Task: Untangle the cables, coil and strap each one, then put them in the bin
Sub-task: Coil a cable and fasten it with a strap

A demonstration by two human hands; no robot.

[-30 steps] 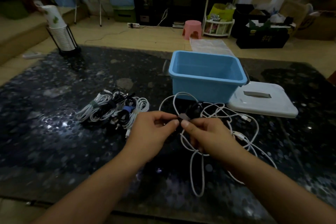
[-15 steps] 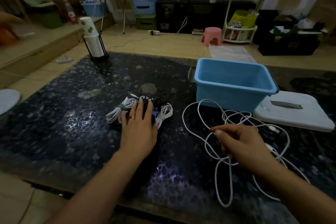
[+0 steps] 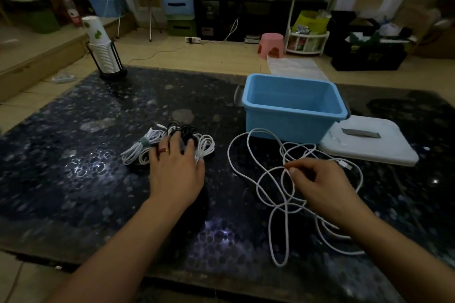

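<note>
A loose white cable (image 3: 275, 179) is lying sprawled on the table (image 3: 73, 179) just in front of the blue bin (image 3: 293, 108), its loops running mainly from the bin toward the near edge, one plug end pointing right. It is being pinched at a loop by the right hand (image 3: 317, 184). A bundle of coiled cables (image 3: 157, 145), at least one apparently strapped, is being pressed under the spread left hand (image 3: 176, 172). Nothing is seen lying in the bin, so coiling this cable and binning are judged left. A white lid (image 3: 369, 142) is lying beside the bin.

Dim room, wooden floor (image 3: 211, 56), pink stool (image 3: 270, 45), dark speckled table (image 3: 73, 167).
</note>
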